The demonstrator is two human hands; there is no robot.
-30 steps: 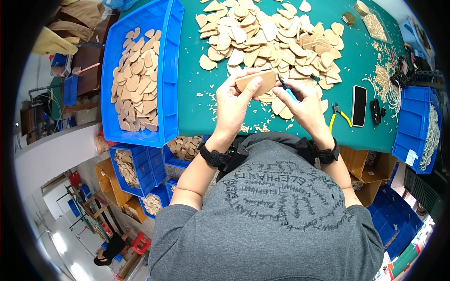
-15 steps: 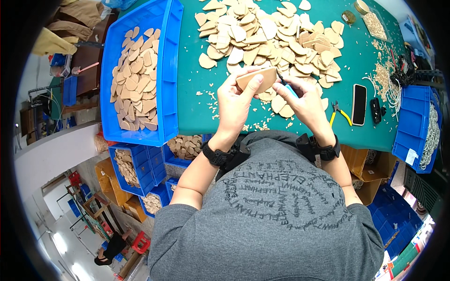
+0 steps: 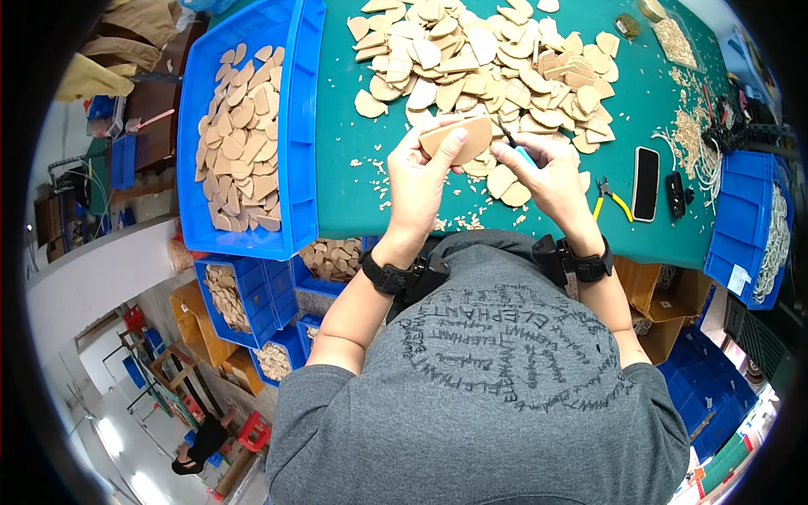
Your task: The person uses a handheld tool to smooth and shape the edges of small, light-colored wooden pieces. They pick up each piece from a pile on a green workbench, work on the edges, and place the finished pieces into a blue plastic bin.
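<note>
My left hand grips a flat tan piece with a rounded edge, thumb on its face and fingers behind. Close by on the right, my right hand is closed round a small blue-handled tool with a slim dark tip. The tip points up and left, a small gap from the piece's right end; its exact kind is hard to make out. Just beyond both hands lies a heap of similar tan pieces, many half-round.
A large blue bin of tan pieces stands at the left. Yellow-handled pliers, a phone and a black object lie right of my hands. Small chips litter the green table. A blue crate with pale cords is at the far right.
The tan piece has moved slightly left and its face has turned a little. The tool's dark tip now shows clearly, apart from the piece's end.
</note>
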